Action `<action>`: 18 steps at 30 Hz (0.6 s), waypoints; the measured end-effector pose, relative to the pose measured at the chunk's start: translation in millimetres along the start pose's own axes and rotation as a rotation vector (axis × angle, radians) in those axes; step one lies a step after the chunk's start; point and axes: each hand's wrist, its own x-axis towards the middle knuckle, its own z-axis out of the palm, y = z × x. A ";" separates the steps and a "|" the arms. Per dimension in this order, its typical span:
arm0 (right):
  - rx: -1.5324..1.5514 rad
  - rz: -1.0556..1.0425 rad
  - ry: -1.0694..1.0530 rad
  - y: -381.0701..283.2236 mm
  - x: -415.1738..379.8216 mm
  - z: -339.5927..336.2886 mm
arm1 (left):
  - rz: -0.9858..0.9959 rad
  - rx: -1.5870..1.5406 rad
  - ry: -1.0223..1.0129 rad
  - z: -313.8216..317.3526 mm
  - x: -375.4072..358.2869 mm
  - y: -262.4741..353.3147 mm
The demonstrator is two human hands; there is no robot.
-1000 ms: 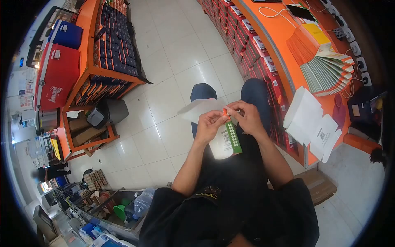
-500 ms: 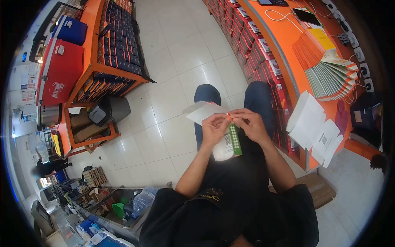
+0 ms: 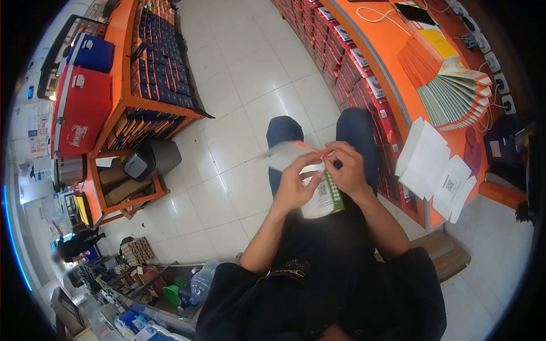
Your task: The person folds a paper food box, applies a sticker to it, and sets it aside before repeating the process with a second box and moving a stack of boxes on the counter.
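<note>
Over my lap, my left hand and my right hand meet at the top of a white and green card box with a printed code on its white face. The fingers of both hands are pinched on its edge, by an orange part. A white flap or sheet, blurred by motion, extends to the left of my fingers. On the orange counter's corner at the right lies an unfolded white carton, apart from my hands.
Fanned folded cartons and a phone are on the right counter. Red boxes are stacked below it. At left are a shelf of dark boxes, a red cooler and a grey bin. A person stands far left.
The box has shifted slightly right and tilted. The white flap at its top has moved and is now blurred. My right hand's fingers are more bent. The camera view has shifted slightly.
</note>
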 end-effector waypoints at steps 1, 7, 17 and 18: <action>-0.004 0.006 0.006 -3.7 0.7 -1.6 | 0.000 -0.001 -0.009 -5.2 2.5 17.0; 0.099 -0.341 0.051 -26.1 13.9 -1.5 | -0.431 -0.382 0.211 -45.7 27.2 33.5; 0.328 0.197 0.363 -39.1 23.1 0.4 | 0.239 0.048 0.279 -20.3 16.3 21.1; 0.254 0.107 0.348 -39.2 22.5 2.2 | 0.421 0.312 0.275 -16.6 14.7 18.8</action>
